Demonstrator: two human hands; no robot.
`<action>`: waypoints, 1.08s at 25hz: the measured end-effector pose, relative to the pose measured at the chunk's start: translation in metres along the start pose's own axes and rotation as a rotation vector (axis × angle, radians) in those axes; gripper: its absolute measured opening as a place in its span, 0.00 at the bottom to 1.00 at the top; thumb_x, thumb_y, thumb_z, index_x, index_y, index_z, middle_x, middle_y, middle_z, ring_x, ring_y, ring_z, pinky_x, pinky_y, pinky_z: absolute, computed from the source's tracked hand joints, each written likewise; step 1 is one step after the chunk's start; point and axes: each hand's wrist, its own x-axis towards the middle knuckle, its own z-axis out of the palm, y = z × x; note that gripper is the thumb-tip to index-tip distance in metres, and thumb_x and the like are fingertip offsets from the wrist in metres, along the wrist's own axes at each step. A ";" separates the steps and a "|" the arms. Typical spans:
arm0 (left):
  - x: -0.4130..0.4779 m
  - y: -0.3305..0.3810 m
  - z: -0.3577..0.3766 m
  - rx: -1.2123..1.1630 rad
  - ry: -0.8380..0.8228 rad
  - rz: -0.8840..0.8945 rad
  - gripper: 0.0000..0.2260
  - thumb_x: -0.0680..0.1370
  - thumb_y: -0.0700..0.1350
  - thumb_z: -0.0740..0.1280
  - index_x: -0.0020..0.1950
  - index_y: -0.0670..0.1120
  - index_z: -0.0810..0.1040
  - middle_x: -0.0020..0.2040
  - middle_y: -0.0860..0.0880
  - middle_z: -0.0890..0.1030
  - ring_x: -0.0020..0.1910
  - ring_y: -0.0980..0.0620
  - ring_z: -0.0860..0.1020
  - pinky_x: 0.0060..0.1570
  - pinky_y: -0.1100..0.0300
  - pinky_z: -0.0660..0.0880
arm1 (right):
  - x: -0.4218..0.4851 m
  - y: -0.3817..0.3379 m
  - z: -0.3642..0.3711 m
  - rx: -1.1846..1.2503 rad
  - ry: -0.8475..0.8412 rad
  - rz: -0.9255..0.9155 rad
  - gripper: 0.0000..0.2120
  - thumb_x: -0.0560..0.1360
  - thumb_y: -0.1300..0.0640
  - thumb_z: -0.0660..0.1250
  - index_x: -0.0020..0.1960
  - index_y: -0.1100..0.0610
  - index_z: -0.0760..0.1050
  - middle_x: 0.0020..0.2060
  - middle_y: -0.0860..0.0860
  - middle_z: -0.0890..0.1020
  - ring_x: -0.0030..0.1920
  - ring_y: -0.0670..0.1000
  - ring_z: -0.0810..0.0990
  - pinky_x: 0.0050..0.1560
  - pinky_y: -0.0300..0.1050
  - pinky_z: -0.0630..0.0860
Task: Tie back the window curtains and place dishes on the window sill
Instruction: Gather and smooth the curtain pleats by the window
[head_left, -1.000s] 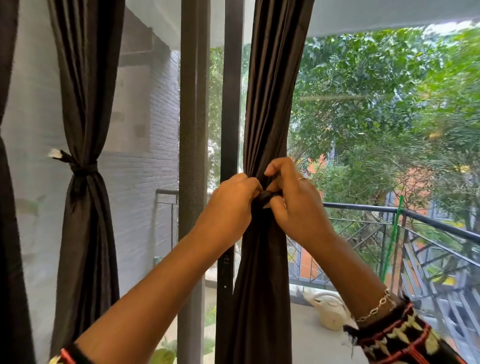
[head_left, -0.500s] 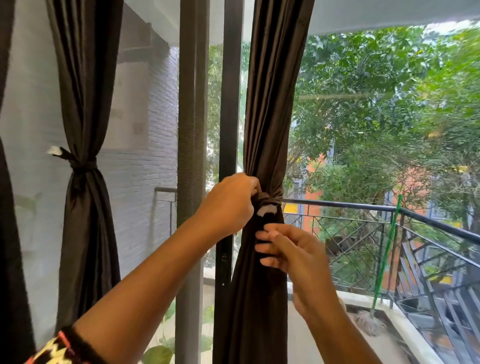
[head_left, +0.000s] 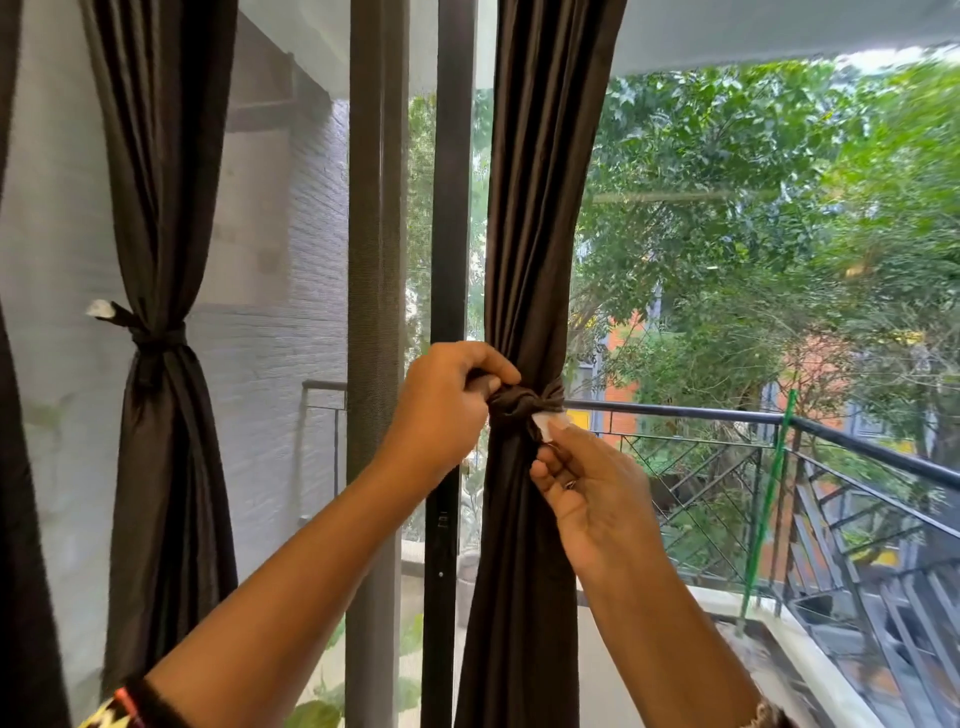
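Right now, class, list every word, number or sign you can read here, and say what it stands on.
No text can be read.
The white tab on the tie-back: no print shows.
The yellow patch behind the railing: too blurred to read.

**Change over the last second.** The right hand, at first pressed against the left hand at the top of the knot, dropped below it with its fingers laid flat on the curtain. It then rose again, and thumb and fingers came to pinch the white tab at the end of the tie band. The knot, first hidden by both hands, became exposed and drawn around the gathered fabric.
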 end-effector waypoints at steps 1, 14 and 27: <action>-0.001 0.001 0.001 0.002 0.069 0.031 0.13 0.75 0.31 0.62 0.39 0.48 0.77 0.34 0.54 0.76 0.31 0.60 0.73 0.29 0.70 0.68 | 0.000 -0.001 -0.002 0.006 0.024 -0.025 0.09 0.71 0.69 0.67 0.33 0.62 0.75 0.20 0.51 0.76 0.22 0.45 0.76 0.25 0.35 0.75; 0.011 -0.016 0.002 -0.078 0.221 0.202 0.06 0.76 0.43 0.65 0.52 0.49 0.74 0.41 0.50 0.78 0.41 0.57 0.77 0.39 0.62 0.77 | 0.018 -0.015 -0.024 -0.700 0.008 -0.523 0.08 0.70 0.68 0.69 0.35 0.57 0.77 0.31 0.52 0.81 0.34 0.48 0.79 0.40 0.40 0.77; 0.173 0.058 0.019 -0.242 0.155 0.495 0.29 0.68 0.60 0.67 0.67 0.60 0.62 0.63 0.59 0.71 0.61 0.63 0.71 0.59 0.66 0.69 | 0.130 -0.177 0.129 -0.892 -0.223 -1.043 0.15 0.72 0.45 0.65 0.55 0.49 0.72 0.48 0.45 0.80 0.52 0.46 0.78 0.54 0.43 0.73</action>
